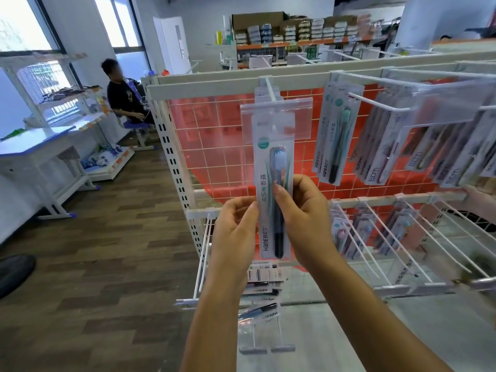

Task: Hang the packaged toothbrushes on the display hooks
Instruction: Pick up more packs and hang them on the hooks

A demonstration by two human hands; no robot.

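pinching upright toothbrush pack [273,167], hands [236,229] [308,218] either side

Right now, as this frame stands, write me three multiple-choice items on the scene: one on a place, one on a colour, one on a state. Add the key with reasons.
1. Where is the toothbrush pack?
A. Flat on the blue desk
B. Held up at the leftmost hook of the upper rail
C. On the wooden floor

2. What colour is the back panel behind the hooks?
A. Green
B. Black
C. Red

3. How is the pack held?
A. By the left hand and the right hand together
B. By one hand only
C. By no hand

Key:
1 B, its top reaches the hook's clear tag plate.
2 C, red shows all across it.
3 A, fingers of both hands pinch the pack.
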